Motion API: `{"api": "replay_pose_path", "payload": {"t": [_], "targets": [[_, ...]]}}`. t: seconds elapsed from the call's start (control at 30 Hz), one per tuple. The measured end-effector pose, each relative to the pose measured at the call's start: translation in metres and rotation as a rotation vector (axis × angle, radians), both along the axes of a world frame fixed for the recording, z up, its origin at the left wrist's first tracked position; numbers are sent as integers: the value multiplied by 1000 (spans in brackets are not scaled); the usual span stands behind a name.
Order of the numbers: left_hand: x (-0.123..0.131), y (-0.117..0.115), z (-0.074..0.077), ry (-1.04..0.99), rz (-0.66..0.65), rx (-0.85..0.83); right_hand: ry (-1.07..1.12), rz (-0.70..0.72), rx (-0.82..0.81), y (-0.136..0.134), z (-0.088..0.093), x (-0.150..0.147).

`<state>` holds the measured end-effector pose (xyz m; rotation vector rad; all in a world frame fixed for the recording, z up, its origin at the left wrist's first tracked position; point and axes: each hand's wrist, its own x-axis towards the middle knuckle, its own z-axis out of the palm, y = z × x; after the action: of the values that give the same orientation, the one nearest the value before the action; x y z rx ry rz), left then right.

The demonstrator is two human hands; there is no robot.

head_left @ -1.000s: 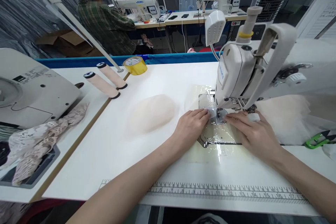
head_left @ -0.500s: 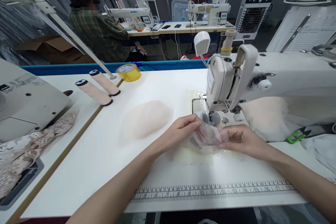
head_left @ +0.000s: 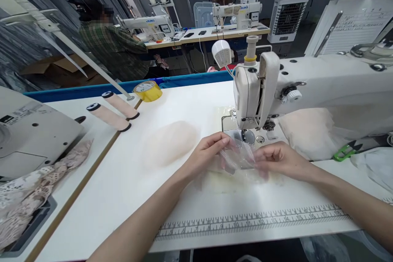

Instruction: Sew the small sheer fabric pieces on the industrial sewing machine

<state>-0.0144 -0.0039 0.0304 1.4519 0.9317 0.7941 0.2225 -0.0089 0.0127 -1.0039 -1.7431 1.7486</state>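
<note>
My left hand [head_left: 206, 152] and my right hand [head_left: 280, 159] both pinch a small clear piece of material [head_left: 238, 158], holding it between them just above the table in front of the needle plate [head_left: 245, 136]. The white sewing machine [head_left: 294, 86] stands right behind my hands, its head above the plate. The piece is see-through and blurred, so its shape is hard to make out.
A pale fabric pad [head_left: 168, 142] lies left of my hands, another pale bundle [head_left: 307, 131] under the machine arm. Two thread cones [head_left: 113, 111], yellow tape [head_left: 147, 90] and green snips [head_left: 344, 152] lie about. A ruler strip [head_left: 251, 221] runs along the table's front. A person in plaid [head_left: 113, 49] sits behind.
Both hands have drawn the clear piece back from under the presser foot toward me and lifted it off the plate. The view has shifted left and tilted upward.
</note>
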Motion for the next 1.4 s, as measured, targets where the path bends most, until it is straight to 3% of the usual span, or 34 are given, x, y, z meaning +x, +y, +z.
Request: {"api": "replay_pose_path", "payload": {"t": [0.1,0.2,0.27,0.37,0.53,0.73,0.77,0.87,0.93,1.07,1.17,1.4], "targets": [[6,-14,9,49,-77,112,-44,-56,75,1,-2,-1],[16,-30,17,94,-323,237,47,-69,116,3,-3,0],[21,-38,18,137,-459,283,113,-42,84,5,-4,1],[25,-42,12,219,-536,328,153,1,3,6,-3,3],[24,-39,4,266,-529,335,128,-17,-21,5,-1,0],[23,-36,10,275,-539,245,93,-39,17,3,1,-2],[23,-35,11,274,-482,245,93,-43,22,2,1,-2],[22,-27,7,253,-94,270,109,-34,20,0,2,-2],[21,-21,2,196,74,251,106,-22,8,-1,0,-3],[21,-14,-8,38,-50,57,142,6,-11,-4,-3,-4],[20,-15,-9,31,-108,-78,133,25,22,-6,-1,-3],[17,-16,-7,74,-210,-157,176,27,90,-7,4,-1]]}}
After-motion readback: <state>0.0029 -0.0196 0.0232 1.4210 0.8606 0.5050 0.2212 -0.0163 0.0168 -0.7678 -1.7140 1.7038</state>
